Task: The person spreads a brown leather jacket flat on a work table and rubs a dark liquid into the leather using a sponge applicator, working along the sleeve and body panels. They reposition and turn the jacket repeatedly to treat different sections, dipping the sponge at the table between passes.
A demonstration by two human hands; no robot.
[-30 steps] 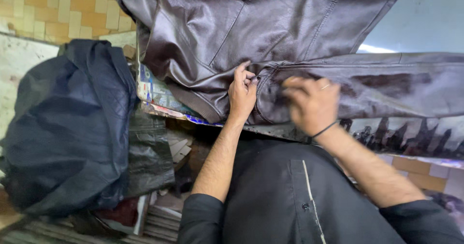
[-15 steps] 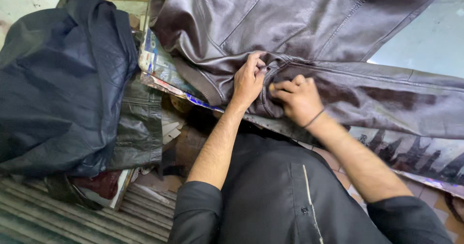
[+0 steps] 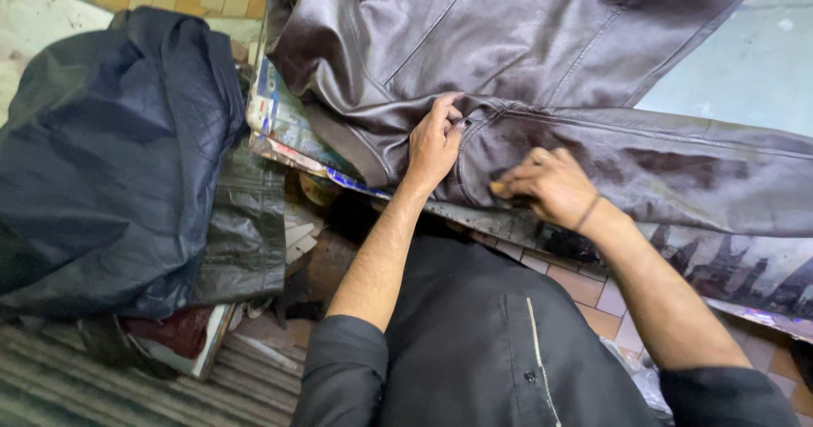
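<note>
Since a second ago your right hand (image 3: 550, 188), gripping a small pad, slid toward 5 o'clock while your left hand (image 3: 434, 143) pinches the leather jacket (image 3: 525, 46) seam — press unevenly and you'd probably smear dark blotches.

Soft, even light falls from above onto the brown leather jacket (image 3: 542, 63), raising pale sheen along its creases near the collar side, while darker dull patches show on the sleeve just right of the right hand (image 3: 550, 188). Below the jacket's lower edge the gap under the table sinks into deep shadow, and the dark bundle (image 3: 110, 156) left of the jacket is dim with faint highlights. Focus is sharp at the jacket; the outer edges stretch and soften slightly.
</note>
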